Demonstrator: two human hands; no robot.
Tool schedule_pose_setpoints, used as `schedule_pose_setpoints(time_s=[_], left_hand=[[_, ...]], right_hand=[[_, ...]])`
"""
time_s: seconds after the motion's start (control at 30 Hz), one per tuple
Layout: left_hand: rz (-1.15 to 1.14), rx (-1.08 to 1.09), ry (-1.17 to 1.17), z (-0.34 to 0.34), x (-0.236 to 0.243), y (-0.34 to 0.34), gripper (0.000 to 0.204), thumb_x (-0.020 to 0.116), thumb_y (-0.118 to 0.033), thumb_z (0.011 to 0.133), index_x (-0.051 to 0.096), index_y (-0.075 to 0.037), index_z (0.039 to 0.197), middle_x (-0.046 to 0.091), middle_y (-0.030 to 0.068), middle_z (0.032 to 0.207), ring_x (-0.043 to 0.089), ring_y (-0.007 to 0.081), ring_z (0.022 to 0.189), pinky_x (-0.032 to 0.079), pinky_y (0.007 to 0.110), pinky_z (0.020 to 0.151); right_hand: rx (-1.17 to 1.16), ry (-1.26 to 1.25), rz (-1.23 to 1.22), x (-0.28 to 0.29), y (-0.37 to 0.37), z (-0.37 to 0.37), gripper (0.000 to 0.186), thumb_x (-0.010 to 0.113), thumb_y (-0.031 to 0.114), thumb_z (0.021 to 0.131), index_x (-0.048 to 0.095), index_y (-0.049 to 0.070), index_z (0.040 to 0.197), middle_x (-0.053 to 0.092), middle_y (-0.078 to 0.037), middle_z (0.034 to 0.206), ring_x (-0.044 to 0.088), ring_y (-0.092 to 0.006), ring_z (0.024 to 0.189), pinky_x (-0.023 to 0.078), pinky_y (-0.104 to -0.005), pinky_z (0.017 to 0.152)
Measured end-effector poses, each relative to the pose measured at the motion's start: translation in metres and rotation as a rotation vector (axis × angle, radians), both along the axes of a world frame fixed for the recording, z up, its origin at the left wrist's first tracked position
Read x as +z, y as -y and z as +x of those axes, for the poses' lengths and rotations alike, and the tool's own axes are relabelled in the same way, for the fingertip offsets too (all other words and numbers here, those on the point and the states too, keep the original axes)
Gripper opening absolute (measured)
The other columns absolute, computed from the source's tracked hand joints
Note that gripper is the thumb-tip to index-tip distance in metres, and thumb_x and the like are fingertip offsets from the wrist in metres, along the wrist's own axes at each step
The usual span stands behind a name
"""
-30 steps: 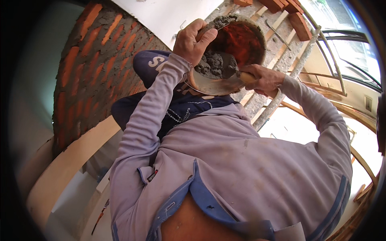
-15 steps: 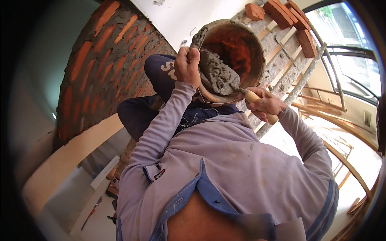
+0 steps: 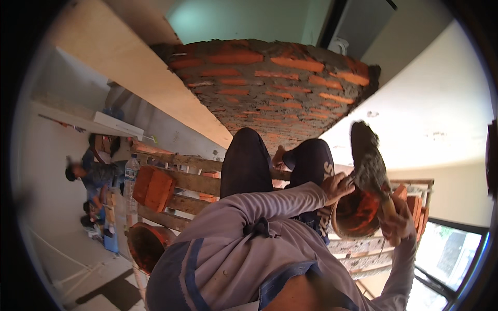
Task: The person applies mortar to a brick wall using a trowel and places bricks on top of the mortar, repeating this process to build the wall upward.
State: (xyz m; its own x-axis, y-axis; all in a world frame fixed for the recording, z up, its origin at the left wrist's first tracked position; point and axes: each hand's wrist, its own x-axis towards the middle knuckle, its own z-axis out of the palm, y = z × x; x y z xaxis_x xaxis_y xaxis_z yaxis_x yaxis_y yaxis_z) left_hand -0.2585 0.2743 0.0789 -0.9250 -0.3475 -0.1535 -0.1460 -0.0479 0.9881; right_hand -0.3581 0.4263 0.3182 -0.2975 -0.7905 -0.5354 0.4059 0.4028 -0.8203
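At the right of the scene, a trowel (image 3: 366, 147) is held blade-far over the bucket (image 3: 357, 215), with grey mortar (image 3: 371, 170) seen on it. Its handle is clamped in the right hand (image 3: 398, 220); the left hand (image 3: 336, 187) is placed at the bucket's left rim, but whether the rim is gripped cannot be told. Hands are apart, bucket between. Step in hand, as judged: mortar taken up from the bucket. For the next move, a steady wrist and well-supported blade seem needed, lest mortar be shed. Partly mortared brick wall (image 3: 259, 78) is seen on the far side.
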Motion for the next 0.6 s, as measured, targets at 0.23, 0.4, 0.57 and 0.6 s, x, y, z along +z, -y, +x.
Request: schedule_pose_setpoints(time_s=[0.23, 0.4, 0.57, 0.6], left_hand=[[0.033, -0.154, -0.189, 0.004, 0.016, 0.016, 0.068, 0.069, -0.051, 0.081, 0.051, -0.003, 0.126, 0.065, 0.0187, 0.102, 0.065, 0.0317, 0.097, 0.050, 0.039, 0.084], [0.062, -0.285, -0.169, -0.002, 0.006, 0.031, 0.074, 0.072, -0.044, 0.081, 0.044, -0.001, 0.135, 0.057, 0.0219, 0.121, 0.053, 0.0376, 0.119, 0.039, 0.043, 0.102], [0.047, -0.258, -0.170, 0.002, 0.014, 0.040, 0.058, 0.071, -0.037, 0.082, 0.049, 0.001, 0.120, 0.062, 0.0220, 0.098, 0.062, 0.0368, 0.099, 0.046, 0.043, 0.085], [0.117, -0.255, -0.176, 0.001, 0.005, 0.035, 0.049, 0.072, -0.034, 0.082, 0.049, 0.000, 0.110, 0.062, 0.0181, 0.092, 0.064, 0.0344, 0.090, 0.047, 0.042, 0.077]], right_hand=[[0.504, -0.254, -0.124, 0.048, 0.279, -0.034, 0.051, 0.066, 0.005, 0.081, 0.045, -0.004, 0.126, 0.054, -0.007, 0.073, 0.049, -0.0112, 0.042, 0.041, -0.0252, 0.035], [0.792, -0.863, -0.262, 0.034, 0.452, 0.035, 0.041, 0.059, 0.008, 0.083, 0.052, -0.001, 0.123, 0.059, -0.010, 0.080, 0.059, -0.0149, 0.053, 0.048, -0.0290, 0.044], [0.585, -2.130, -0.427, -0.064, 0.506, 0.107, 0.048, 0.057, 0.010, 0.082, 0.046, -0.002, 0.128, 0.062, -0.019, 0.095, 0.066, -0.0274, 0.080, 0.056, -0.0347, 0.061], [0.564, -2.070, -0.412, -0.065, 0.507, 0.109, 0.049, 0.057, 0.011, 0.084, 0.044, -0.001, 0.130, 0.060, -0.017, 0.092, 0.065, -0.0313, 0.080, 0.057, -0.0366, 0.063]])
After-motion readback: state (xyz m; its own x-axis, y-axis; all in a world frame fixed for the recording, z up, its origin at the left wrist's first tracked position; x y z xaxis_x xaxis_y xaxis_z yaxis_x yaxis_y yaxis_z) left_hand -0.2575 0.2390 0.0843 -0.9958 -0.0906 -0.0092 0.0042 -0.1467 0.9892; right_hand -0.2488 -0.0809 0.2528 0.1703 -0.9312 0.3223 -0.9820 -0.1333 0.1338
